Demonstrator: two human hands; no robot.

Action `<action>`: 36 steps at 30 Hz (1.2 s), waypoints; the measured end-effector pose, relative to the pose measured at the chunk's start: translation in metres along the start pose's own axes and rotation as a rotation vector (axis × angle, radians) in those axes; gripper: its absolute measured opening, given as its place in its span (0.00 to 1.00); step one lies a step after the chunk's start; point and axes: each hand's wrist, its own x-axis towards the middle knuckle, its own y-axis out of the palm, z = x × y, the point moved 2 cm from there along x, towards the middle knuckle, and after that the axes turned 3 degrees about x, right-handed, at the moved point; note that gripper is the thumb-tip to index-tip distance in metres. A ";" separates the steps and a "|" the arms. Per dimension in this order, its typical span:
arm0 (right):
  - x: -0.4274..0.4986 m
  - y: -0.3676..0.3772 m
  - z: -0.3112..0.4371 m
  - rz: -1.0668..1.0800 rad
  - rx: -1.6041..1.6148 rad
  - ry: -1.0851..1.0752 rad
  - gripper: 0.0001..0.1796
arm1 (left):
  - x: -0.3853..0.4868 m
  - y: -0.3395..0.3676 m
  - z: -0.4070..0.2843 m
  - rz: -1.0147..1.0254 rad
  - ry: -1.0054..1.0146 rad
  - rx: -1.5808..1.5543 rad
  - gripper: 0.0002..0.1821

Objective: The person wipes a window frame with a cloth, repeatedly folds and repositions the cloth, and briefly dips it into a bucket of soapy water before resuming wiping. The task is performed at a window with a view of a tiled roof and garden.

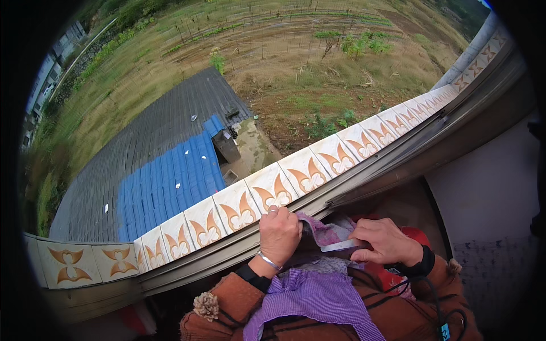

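Note:
A pink and purple cloth [318, 228] is stretched between my two hands, just inside a window. My left hand [279, 234], with a ring and a silver bangle, is closed on one end of it, right against the metal window track [239, 243]. The cloth's other end is pinched in my right hand [384, 241], lower and to the right. A pale flat strip [340, 246] runs from the right fingers along the cloth's lower edge; I cannot tell whether it belongs to the cloth. Part of the cloth is hidden by the fingers.
Beyond the track runs an outer sill of patterned tiles [277, 192]. Far below lie a blue roof section [170, 187], a dark corrugated roof [140, 140] and fields. My purple checked apron [315, 294] is close under my hands. A black cable [433, 294] hangs by my right sleeve.

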 end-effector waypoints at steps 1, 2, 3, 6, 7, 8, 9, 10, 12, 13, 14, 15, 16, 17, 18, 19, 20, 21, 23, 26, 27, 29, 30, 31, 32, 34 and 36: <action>-0.001 -0.002 0.001 0.000 -0.128 0.059 0.18 | 0.000 0.002 0.000 -0.014 0.003 -0.013 0.09; -0.001 -0.002 0.002 0.001 -0.255 0.116 0.18 | 0.000 0.003 0.001 -0.019 0.005 -0.019 0.09; 0.000 -0.001 0.004 0.010 -0.384 0.172 0.17 | -0.001 0.003 0.001 -0.033 0.001 -0.019 0.09; 0.011 0.013 0.008 -0.078 -0.520 0.176 0.15 | -0.004 0.003 0.003 -0.025 0.000 -0.036 0.09; 0.015 0.019 0.009 -0.102 -0.557 0.183 0.15 | -0.004 0.003 0.003 -0.013 0.001 -0.039 0.09; 0.018 0.022 0.009 -0.149 -0.580 0.173 0.14 | -0.004 0.002 0.003 -0.024 0.007 -0.049 0.09; 0.020 0.024 0.007 -0.167 -0.622 0.208 0.15 | -0.003 0.000 0.003 -0.027 0.015 -0.056 0.09; 0.022 0.027 0.006 -0.157 -0.652 0.239 0.15 | -0.003 -0.001 0.003 -0.035 0.014 -0.060 0.09; 0.024 0.028 0.005 -0.170 -0.727 0.273 0.15 | -0.003 -0.005 0.005 -0.007 0.044 -0.063 0.10; 0.025 0.027 0.004 -0.137 -0.718 0.273 0.16 | -0.004 -0.008 0.006 0.018 0.056 -0.061 0.10; 0.027 0.026 0.004 -0.114 -0.724 0.286 0.16 | -0.007 -0.013 0.007 0.021 0.100 -0.071 0.10; 0.029 0.026 0.004 -0.080 -0.723 0.292 0.16 | -0.011 -0.018 0.009 0.038 0.143 -0.077 0.11; 0.032 0.024 0.004 -0.061 -0.712 0.288 0.17 | -0.016 -0.023 0.012 0.057 0.184 -0.079 0.11; 0.036 0.023 0.005 -0.032 -0.693 0.277 0.18 | -0.021 -0.030 0.017 0.041 0.214 -0.074 0.09; 0.040 0.021 0.006 -0.013 -0.675 0.258 0.19 | -0.028 -0.037 0.021 0.025 0.246 -0.069 0.08; 0.046 0.021 0.006 0.022 -0.672 0.251 0.19 | -0.034 -0.043 0.026 0.018 0.273 -0.068 0.06; 0.051 0.021 0.008 0.049 -0.671 0.238 0.20 | -0.040 -0.048 0.030 0.032 0.304 -0.050 0.05; 0.055 0.021 0.010 0.095 -0.683 0.252 0.20 | -0.047 -0.052 0.035 0.047 0.311 -0.033 0.05; 0.068 0.028 0.019 0.128 -0.631 0.178 0.21 | -0.060 -0.059 0.043 0.078 0.317 0.001 0.05; 0.090 0.050 0.039 0.190 -0.554 0.125 0.21 | -0.080 -0.069 0.056 0.022 0.275 0.036 0.06; 0.097 0.060 0.048 0.216 -0.531 0.108 0.21 | -0.088 -0.073 0.061 0.022 0.249 0.066 0.06; 0.114 0.076 0.062 0.249 -0.497 0.066 0.20 | -0.105 -0.081 0.069 0.007 0.178 0.061 0.08; 0.123 0.084 0.068 0.271 -0.473 0.032 0.20 | -0.113 -0.085 0.072 0.004 0.136 0.059 0.10; 0.130 0.091 0.073 0.291 -0.451 0.005 0.20 | -0.121 -0.089 0.074 0.001 0.092 0.047 0.11; 0.137 0.097 0.078 0.288 -0.435 -0.032 0.19 | -0.130 -0.093 0.075 -0.002 0.017 0.048 0.11; 0.150 0.112 0.086 0.364 -0.434 -0.107 0.20 | -0.145 -0.100 0.077 -0.082 -0.081 0.171 0.09; 0.165 0.129 0.096 0.405 -0.381 -0.170 0.20 | -0.161 -0.108 0.079 -0.160 -0.213 0.251 0.08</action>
